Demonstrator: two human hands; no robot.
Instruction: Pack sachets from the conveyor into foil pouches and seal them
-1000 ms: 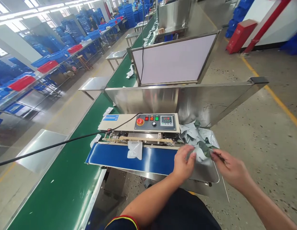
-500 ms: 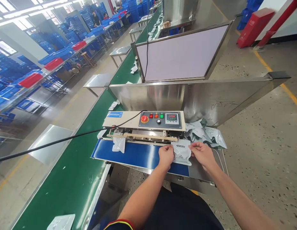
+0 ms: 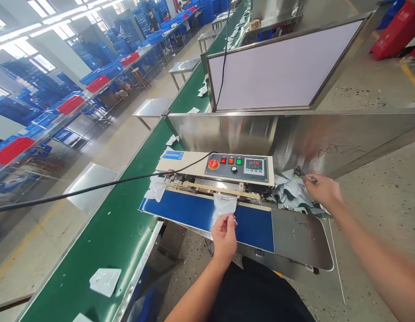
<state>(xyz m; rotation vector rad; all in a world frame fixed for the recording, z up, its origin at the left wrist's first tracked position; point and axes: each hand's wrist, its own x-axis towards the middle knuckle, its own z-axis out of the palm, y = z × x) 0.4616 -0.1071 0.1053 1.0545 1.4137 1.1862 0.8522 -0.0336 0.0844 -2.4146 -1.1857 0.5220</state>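
A silver-white pouch (image 3: 224,204) hangs with its top edge in the band sealing machine (image 3: 190,166), over the blue conveyor belt (image 3: 187,210). My left hand (image 3: 224,239) is closed in a pinch at the pouch's lower edge, partly covering it. Off to the right, my right hand (image 3: 324,190) pinches the edge of a pouch in a crumpled pile of silver pouches (image 3: 291,192). Another pouch (image 3: 156,188) is at the left end of the sealer, beside the green conveyor.
A long green conveyor belt (image 3: 127,197) runs along the left, with a pouch (image 3: 105,281) lying on it. A black cable (image 3: 93,188) crosses in front. Behind the sealer stands a steel panel (image 3: 224,132); a steel plate (image 3: 301,237) extends the blue belt rightward.
The pouch both hands held has moved left along the sealer, my left hand following. My right hand has let go of it and moved right to the pile. The view has shifted.
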